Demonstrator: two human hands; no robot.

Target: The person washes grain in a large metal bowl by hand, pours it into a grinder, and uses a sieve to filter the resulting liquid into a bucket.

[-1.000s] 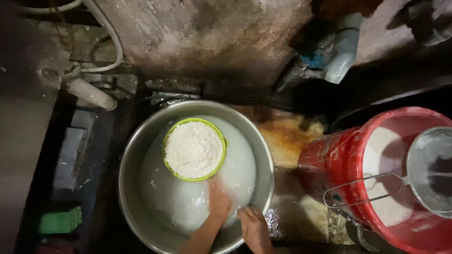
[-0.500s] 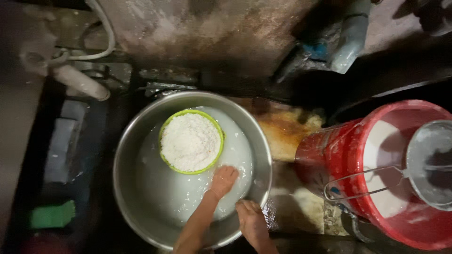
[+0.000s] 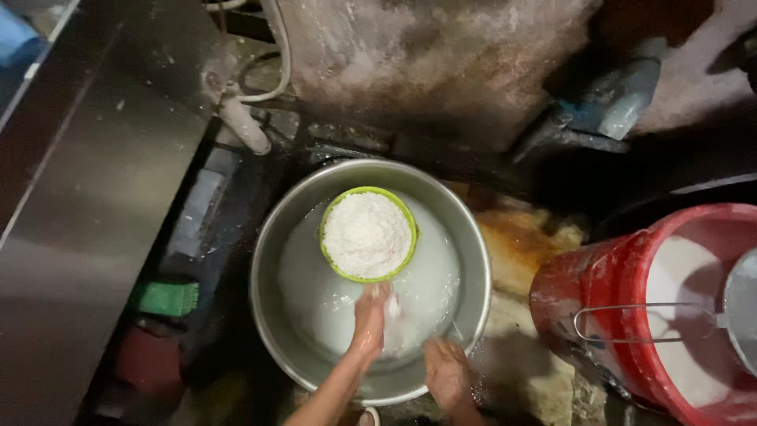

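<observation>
Near the front of the steel basin (image 3: 272, 260), the left hand (image 3: 371, 315) has slid forward, fingers spread in cloudy water just below the green rice strainer (image 3: 368, 234), while the right hand (image 3: 445, 371) still grips the basin's rim.

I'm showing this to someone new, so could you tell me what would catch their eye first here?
First, the big metal basin in the middle, full of milky water, with a green bowl of white grains sitting in it. Just below, the left hand dips into the water while the right hand rests at the basin's near rim. At the right edge stands a bright red bucket.
</observation>
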